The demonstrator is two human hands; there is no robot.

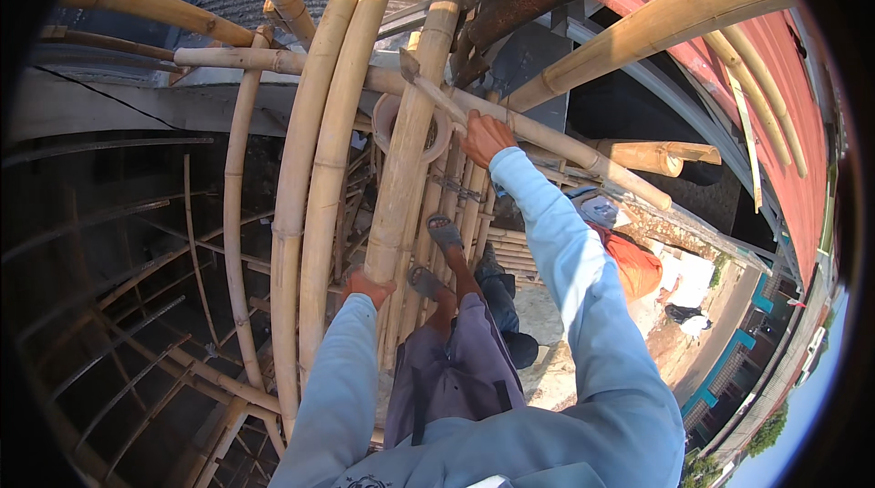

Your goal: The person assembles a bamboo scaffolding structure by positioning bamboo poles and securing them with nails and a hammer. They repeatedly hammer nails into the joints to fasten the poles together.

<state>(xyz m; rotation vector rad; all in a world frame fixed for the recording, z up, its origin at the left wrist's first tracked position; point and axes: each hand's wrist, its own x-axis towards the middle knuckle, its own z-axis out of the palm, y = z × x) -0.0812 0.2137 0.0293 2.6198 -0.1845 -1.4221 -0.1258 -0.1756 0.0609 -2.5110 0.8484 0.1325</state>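
Observation:
My left hand [367,287] is wrapped round the lower end of a thick bamboo pole [406,160] that leans away from me. In my right hand [487,137] is the wooden handle of what looks like a hammer [437,98]. Its dark metal head lies across the pole's upper part; I cannot tell whether they touch. A horizontal bamboo pole [556,143] crosses beside my right hand. Two more long bamboo poles [342,105] stand close together left of the gripped one. Behind it shows part of a round, pale pinkish rim [387,119].
My sandalled feet [445,231] stand on narrow bamboo poles. At the left, a dark drop holds a lattice of thin poles [169,356]. A person in orange [633,262] is at the lower right. Red corrugated sheeting [775,69] and a slanting bamboo pole [652,23] fill the upper right.

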